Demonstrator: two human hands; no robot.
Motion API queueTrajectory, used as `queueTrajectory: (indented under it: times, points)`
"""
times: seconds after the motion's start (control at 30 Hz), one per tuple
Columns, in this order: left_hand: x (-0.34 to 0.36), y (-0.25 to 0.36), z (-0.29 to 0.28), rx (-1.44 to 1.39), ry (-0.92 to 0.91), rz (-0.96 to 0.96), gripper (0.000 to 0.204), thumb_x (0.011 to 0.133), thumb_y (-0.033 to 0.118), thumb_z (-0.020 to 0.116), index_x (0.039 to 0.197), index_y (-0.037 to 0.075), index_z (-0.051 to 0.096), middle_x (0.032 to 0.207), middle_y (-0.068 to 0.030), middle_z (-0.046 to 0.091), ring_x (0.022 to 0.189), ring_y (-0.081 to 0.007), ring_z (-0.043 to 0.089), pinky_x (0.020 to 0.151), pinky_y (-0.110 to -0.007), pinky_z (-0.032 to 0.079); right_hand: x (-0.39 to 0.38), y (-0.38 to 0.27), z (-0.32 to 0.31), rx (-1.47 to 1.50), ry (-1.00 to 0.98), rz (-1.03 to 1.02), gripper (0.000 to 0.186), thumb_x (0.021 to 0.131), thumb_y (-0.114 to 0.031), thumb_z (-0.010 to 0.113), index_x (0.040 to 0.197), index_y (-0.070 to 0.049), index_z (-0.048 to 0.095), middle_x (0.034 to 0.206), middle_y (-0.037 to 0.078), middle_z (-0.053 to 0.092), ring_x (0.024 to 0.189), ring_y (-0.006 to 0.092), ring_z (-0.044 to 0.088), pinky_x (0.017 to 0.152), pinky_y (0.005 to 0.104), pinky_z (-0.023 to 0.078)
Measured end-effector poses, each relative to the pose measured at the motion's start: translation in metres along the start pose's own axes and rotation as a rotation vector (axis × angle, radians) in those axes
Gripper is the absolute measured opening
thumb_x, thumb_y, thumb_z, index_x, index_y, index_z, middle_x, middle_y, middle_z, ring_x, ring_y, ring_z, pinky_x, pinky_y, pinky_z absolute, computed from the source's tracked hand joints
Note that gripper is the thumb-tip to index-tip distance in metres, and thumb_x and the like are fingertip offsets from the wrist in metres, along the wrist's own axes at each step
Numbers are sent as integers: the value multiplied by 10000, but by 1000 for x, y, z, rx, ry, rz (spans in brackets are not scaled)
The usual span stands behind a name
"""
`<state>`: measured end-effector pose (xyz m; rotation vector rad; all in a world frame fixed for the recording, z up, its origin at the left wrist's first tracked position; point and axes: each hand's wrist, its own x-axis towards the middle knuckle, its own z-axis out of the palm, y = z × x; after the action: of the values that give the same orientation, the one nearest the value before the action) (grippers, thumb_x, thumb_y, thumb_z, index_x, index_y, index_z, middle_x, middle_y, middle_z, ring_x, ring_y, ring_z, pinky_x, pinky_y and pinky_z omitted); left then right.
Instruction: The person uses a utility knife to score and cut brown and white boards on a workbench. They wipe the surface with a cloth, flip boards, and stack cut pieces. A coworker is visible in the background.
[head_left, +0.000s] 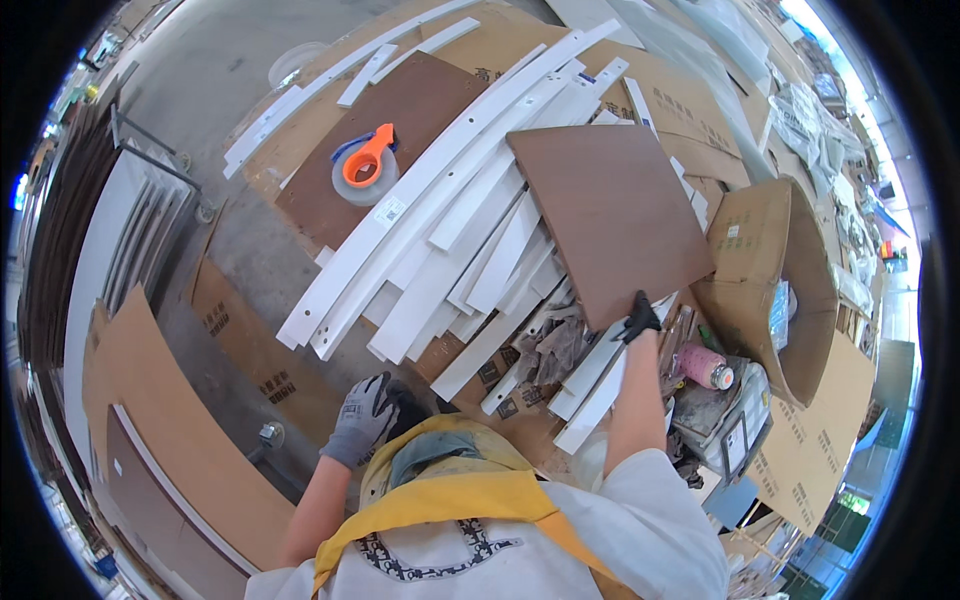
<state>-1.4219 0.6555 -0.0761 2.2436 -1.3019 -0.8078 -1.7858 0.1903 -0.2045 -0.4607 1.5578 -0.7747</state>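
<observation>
A square brown panel point(610, 215) lies tilted on top of a pile of white strips point(480, 230). At its near right corner, my right hand point(640, 317), in a dark glove, grips the edge, with the thumb side on the upper face and some fingers hidden. My left hand point(362, 418), in a grey glove with dark fingertips, hovers at my waist beside the yellow apron point(440, 500). Its fingers are loosely stretched, and nothing shows in them. Left of the strips, a tape dispenser with an orange handle point(368, 160) rests on another brown panel point(430, 95).
An open cardboard box point(750, 255) stands to the right, near a pink bottle point(703, 366) and a grey rag point(552, 350). Boards are stacked on a trolley point(125, 215) at the left. A curved brown sheet point(165, 410) leans at lower left. Flat cardboard point(690, 115) lies behind the pile.
</observation>
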Motion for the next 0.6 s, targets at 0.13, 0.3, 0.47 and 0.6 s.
queueTrajectory:
  times: [0.13,0.3,0.47,0.6]
  points:
    - [28,-13,-5,29,-45,9,469,851,204,604,1285,51,512,1247,-186,545,1157,-349,499,1001,-414,398,-17,-31,-34,-244,103,-29,289,826,-420,689,733,-191,540,547,0,415,411,144,365,386,295,283]
    - [26,-16,-11,-7,-37,-9,466,844,209,618,1270,47,523,1230,-182,556,1148,-345,507,996,-413,403,-63,-35,-12,-150,74,-89,261,802,-346,725,716,-188,535,505,-32,406,375,113,348,350,254,280]
    - [23,-21,-3,-30,-87,-2,451,844,183,624,1263,42,533,1209,-173,574,1125,-332,533,976,-395,425,-119,-17,26,133,-125,-94,166,800,-270,726,828,-172,594,550,-44,462,382,74,380,344,208,313]
    - [45,-11,0,-237,-96,-7,460,850,135,634,1286,34,527,1209,-146,595,1089,-273,580,931,-344,463,-161,-2,72,253,-269,64,149,816,-222,711,886,-172,589,631,-36,532,426,55,431,346,168,328]
